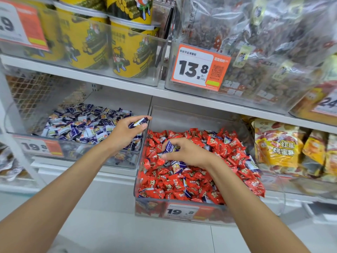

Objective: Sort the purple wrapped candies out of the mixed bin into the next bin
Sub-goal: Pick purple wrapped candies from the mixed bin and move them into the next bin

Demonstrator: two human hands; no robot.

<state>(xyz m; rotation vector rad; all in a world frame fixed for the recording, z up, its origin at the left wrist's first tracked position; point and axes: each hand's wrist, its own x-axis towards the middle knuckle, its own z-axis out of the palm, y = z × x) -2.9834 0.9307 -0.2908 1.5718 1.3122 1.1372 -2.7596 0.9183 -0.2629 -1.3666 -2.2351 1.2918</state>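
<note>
left hand (125, 133) fingers pinch purple candy (139, 122), long axis left-right, over right edge of next bin (82, 150) | right hand (189, 152) fingers curled on purple candies (169, 146), left-middle of mixed bin (191, 115) | drop spot just below-left of left hand, nearer hand

You can read "13.8" in bold black on the orange price tag (199, 67) fronting the clear upper-shelf bin (255, 96), with "/500g" and a QR code beside it; the tag (180, 211) on the mixed bin (145, 207) says "19.8"; the blurred tag (39, 147) on the purple-candy bin (91, 152) shows "19.8" too; the top-left tag (16, 24) shows only ".9"; the far-right tag (326, 103) "24"; the yellow bag (279, 143) reads "烤蜜薯".
</note>
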